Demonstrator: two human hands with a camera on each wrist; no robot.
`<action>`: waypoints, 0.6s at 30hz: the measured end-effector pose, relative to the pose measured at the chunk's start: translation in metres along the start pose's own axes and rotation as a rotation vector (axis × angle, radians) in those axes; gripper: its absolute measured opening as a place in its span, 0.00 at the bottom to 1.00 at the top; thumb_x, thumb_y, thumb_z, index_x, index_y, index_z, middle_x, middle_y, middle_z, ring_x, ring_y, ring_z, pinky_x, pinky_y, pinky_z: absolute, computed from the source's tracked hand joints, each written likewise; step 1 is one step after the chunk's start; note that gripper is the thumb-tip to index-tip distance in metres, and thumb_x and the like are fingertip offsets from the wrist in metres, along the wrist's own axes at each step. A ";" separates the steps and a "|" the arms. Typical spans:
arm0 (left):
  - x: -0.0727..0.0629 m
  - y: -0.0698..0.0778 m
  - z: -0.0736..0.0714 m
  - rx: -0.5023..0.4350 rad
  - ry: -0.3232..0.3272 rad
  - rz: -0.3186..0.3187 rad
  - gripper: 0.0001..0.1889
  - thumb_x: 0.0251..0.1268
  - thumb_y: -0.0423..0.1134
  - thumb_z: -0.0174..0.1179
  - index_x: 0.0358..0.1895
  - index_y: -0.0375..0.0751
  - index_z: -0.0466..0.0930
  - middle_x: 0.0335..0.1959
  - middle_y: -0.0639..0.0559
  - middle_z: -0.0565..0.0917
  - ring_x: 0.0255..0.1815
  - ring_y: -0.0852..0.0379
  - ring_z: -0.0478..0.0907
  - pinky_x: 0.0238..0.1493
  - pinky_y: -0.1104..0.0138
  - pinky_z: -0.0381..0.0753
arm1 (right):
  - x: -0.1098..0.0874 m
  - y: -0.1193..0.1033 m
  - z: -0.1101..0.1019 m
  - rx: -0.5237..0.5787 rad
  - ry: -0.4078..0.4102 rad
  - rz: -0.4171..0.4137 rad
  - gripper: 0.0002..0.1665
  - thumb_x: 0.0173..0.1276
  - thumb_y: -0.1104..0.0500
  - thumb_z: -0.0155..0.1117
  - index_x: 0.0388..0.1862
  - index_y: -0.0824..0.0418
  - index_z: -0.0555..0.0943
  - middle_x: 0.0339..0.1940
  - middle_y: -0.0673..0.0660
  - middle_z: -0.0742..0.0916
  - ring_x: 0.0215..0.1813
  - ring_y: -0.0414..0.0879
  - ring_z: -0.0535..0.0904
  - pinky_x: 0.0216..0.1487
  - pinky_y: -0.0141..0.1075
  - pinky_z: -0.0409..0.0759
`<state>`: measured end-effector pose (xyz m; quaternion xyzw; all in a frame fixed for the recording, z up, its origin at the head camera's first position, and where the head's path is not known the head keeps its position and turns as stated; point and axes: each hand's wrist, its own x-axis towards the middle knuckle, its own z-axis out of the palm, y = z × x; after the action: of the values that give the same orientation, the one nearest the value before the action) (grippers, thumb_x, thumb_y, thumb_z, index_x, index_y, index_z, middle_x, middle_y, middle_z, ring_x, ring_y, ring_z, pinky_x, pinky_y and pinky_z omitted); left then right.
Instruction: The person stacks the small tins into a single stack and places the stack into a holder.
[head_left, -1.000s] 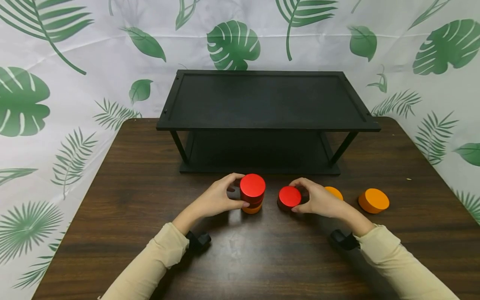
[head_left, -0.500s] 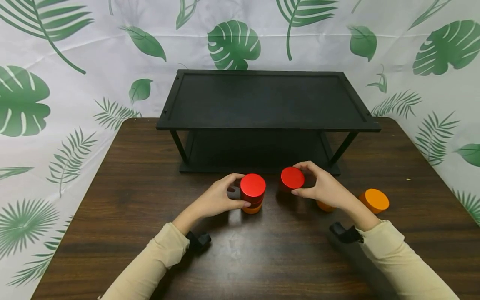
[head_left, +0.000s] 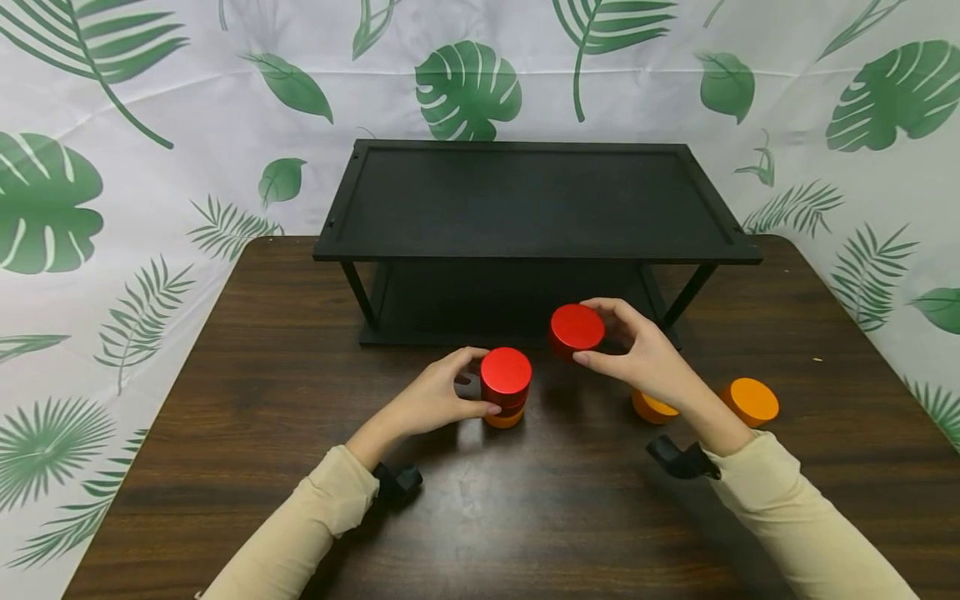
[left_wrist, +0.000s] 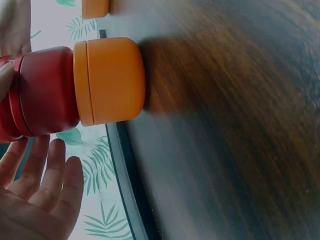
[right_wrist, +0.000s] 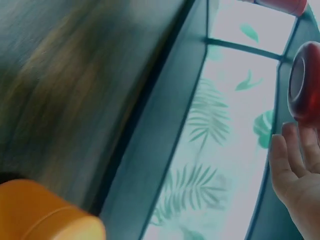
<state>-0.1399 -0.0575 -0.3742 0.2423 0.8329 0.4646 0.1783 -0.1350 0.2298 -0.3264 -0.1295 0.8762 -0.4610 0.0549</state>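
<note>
My left hand (head_left: 442, 396) grips the upper part of a stack standing on the table, thumb in front and fingers behind. Lowest in it is an orange lidded jar (left_wrist: 110, 80), with a red jar (left_wrist: 50, 90) on top and more red (head_left: 506, 371) above that. My right hand (head_left: 648, 358) holds another red jar (head_left: 577, 327) by its sides, raised off the table near the shelf's front. The base of this raised jar shows in the right wrist view. Two orange jars, a nearer one (head_left: 654, 408) partly behind my right wrist and a farther one (head_left: 752, 401), sit at the right.
A black two-tier shelf (head_left: 525, 200) stands at the back of the dark wooden table (head_left: 480, 517). Its lower tier (head_left: 480, 300) lies just behind the hands. A leaf-patterned cloth (head_left: 300, 83) hangs beyond the table.
The right hand has lifted its red jar from the table, upward and toward the shelf, uncovering more of the nearer orange jar. My left hand and the stack stay in place.
</note>
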 end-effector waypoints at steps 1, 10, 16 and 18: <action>0.000 0.000 0.000 0.002 0.001 0.000 0.34 0.55 0.43 0.70 0.65 0.44 0.66 0.64 0.48 0.74 0.59 0.48 0.74 0.61 0.54 0.76 | 0.000 -0.003 0.001 0.005 0.004 -0.003 0.33 0.62 0.56 0.68 0.65 0.56 0.67 0.60 0.54 0.77 0.54 0.40 0.75 0.54 0.21 0.74; 0.000 0.001 0.000 0.007 0.006 0.005 0.33 0.55 0.41 0.70 0.65 0.43 0.67 0.62 0.48 0.75 0.58 0.49 0.75 0.60 0.55 0.76 | 0.003 -0.023 0.012 0.053 -0.010 -0.050 0.34 0.61 0.59 0.69 0.65 0.57 0.68 0.60 0.55 0.77 0.58 0.47 0.74 0.58 0.22 0.72; 0.002 0.000 0.000 0.006 0.004 0.025 0.33 0.55 0.41 0.69 0.64 0.42 0.68 0.62 0.48 0.75 0.58 0.49 0.75 0.61 0.55 0.76 | 0.004 -0.027 0.023 0.088 -0.037 -0.076 0.36 0.58 0.61 0.71 0.65 0.57 0.68 0.60 0.55 0.78 0.58 0.48 0.75 0.58 0.22 0.73; 0.002 -0.001 0.000 0.007 0.003 0.029 0.33 0.55 0.41 0.69 0.64 0.42 0.67 0.61 0.48 0.75 0.58 0.49 0.75 0.61 0.55 0.76 | 0.004 -0.028 0.026 0.098 -0.049 -0.078 0.37 0.57 0.61 0.72 0.64 0.56 0.68 0.60 0.54 0.78 0.58 0.48 0.76 0.57 0.24 0.74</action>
<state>-0.1417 -0.0568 -0.3747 0.2542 0.8311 0.4647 0.1693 -0.1284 0.1927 -0.3180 -0.1718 0.8453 -0.5017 0.0647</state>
